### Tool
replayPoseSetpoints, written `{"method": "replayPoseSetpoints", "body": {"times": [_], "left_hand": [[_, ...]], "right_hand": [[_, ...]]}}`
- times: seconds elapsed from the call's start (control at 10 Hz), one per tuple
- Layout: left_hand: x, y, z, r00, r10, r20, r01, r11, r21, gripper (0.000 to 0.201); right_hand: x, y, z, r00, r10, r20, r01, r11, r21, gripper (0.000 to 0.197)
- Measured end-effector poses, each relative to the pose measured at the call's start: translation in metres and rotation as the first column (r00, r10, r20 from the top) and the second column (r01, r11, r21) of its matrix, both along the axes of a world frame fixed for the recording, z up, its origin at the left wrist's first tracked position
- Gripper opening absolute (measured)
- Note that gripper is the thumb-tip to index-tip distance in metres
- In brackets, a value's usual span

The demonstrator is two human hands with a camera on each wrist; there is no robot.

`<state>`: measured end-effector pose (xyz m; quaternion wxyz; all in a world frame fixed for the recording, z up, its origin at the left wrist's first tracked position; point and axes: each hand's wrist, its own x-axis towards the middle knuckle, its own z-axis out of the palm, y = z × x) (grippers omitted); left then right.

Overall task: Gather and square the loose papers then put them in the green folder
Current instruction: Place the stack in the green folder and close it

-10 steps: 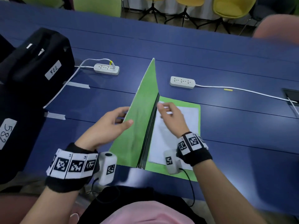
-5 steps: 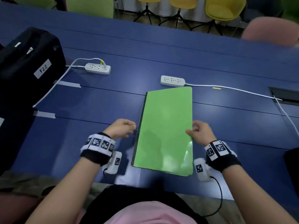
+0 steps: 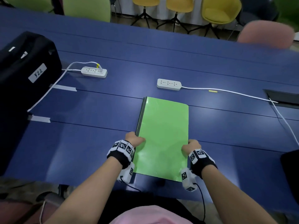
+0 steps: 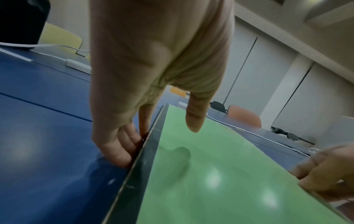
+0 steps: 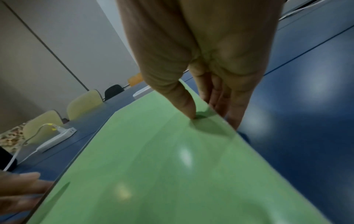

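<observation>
Green folder (image 3: pixel 163 136): closed, flat on blue bench (image 3: pixel 80 143), long axis running away from body, papers not visible (presumably inside). Left hand (image 3: pixel 135 140) pinching spine edge; right hand (image 3: pixel 191 145) pinching open edge, thumb on top. Both equally near.

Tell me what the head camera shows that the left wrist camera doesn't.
Only the head view shows the whole closed green folder, the black bag and both wristbands. Only the left wrist view shows the left hand's fingers against the folder's dark spine edge and the thumb above the cover. Both show the left hand, right hand, blue table and a power strip.
</observation>
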<state>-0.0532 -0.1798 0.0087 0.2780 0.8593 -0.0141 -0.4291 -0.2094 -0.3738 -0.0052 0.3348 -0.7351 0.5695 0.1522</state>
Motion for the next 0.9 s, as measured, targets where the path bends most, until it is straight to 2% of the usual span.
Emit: {"method": "replayPoseSetpoints", "body": {"times": [0.1,0.2,0.3,0.5,0.6,0.7,0.8,0.9], "left_hand": [[0.008,0.006,-0.004,1.0,0.029,0.0,-0.029,0.999,-0.019,0.061],[0.022,0.017,-0.006,0.997,0.076,0.01,-0.075,0.997,-0.036,0.052],[0.04,0.033,-0.005,0.991,0.136,0.01,-0.135,0.99,-0.042,0.053],[0.069,0.071,-0.008,0.976,0.198,0.094,-0.198,0.98,-0.016,0.036],[0.075,0.086,-0.011,0.975,0.202,0.096,-0.201,0.979,-0.02,0.016],[0.077,0.093,-0.017,0.978,0.176,0.114,-0.173,0.984,-0.032,0.011],[0.077,0.098,-0.017,0.977,0.183,0.109,-0.176,0.982,-0.066,0.035],[0.083,0.117,-0.023,0.983,0.171,0.06,-0.171,0.985,-0.003,0.035]], "right_hand": [[0.011,0.01,0.003,1.0,-0.009,0.009,0.009,1.0,0.013,0.013],[0.025,0.019,0.0,1.0,0.007,0.02,-0.007,1.0,0.025,0.03],[0.044,0.032,-0.003,0.997,0.03,0.069,-0.031,0.999,0.015,0.034],[0.079,0.072,-0.003,0.989,0.085,0.117,-0.091,0.995,0.048,0.034],[0.084,0.083,-0.004,0.992,0.06,0.109,-0.064,0.997,0.036,0.022],[0.081,0.085,-0.009,0.986,0.069,0.154,-0.075,0.997,0.034,0.034],[0.078,0.089,-0.003,0.985,0.037,0.168,-0.045,0.998,0.04,0.045],[0.073,0.083,0.007,0.96,-0.054,0.274,0.047,0.998,0.034,0.04]]}}
